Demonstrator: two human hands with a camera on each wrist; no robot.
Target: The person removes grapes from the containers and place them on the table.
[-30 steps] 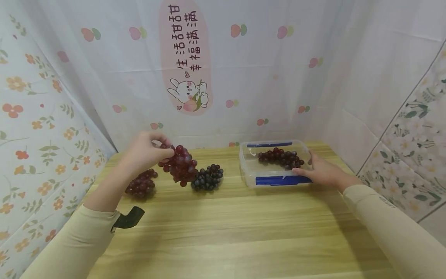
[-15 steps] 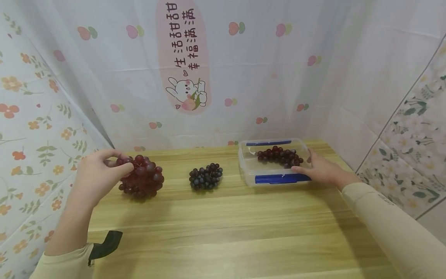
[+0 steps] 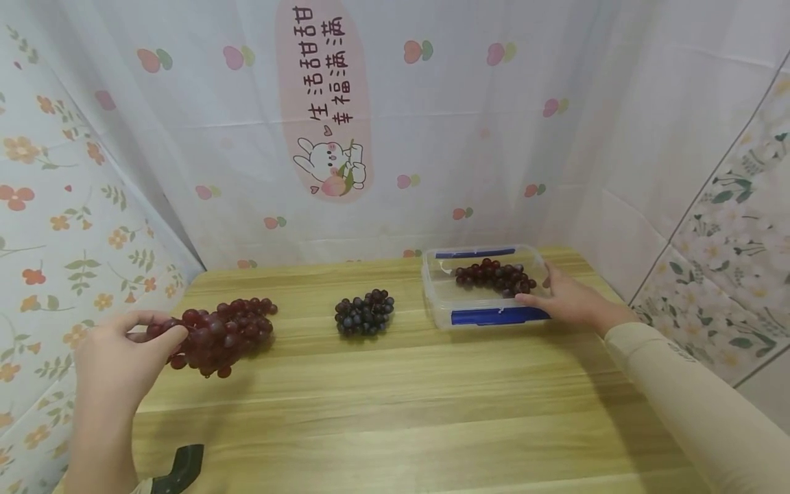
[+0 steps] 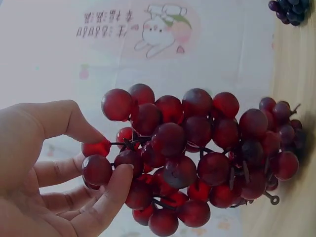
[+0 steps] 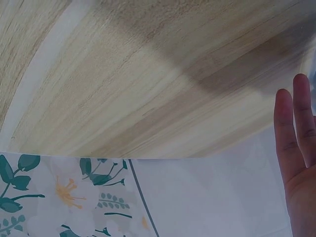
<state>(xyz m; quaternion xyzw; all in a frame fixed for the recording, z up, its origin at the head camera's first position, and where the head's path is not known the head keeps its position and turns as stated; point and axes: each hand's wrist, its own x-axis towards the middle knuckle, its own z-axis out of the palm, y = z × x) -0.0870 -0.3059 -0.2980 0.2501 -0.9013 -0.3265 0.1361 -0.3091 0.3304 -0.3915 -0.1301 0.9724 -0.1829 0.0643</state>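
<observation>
Held red bunch [image 3: 206, 343]: stem end was partly covered by the left hand [image 3: 117, 360]; second red bunch [image 3: 254, 322]: lay partly hidden behind it, the boundary hard to tell; dark bunch [image 4: 290, 11]: was cropped by the left wrist view's upper right corner; container [image 3: 439, 312]: near right corner was covered by the right hand [image 3: 574, 298], which the right wrist view's right edge cut off; right sleeve [image 3: 703, 398]: ran out of frame, its lettering [image 3: 681, 353] too small to read; pink panel [image 3: 324, 103]: top was cropped.
</observation>
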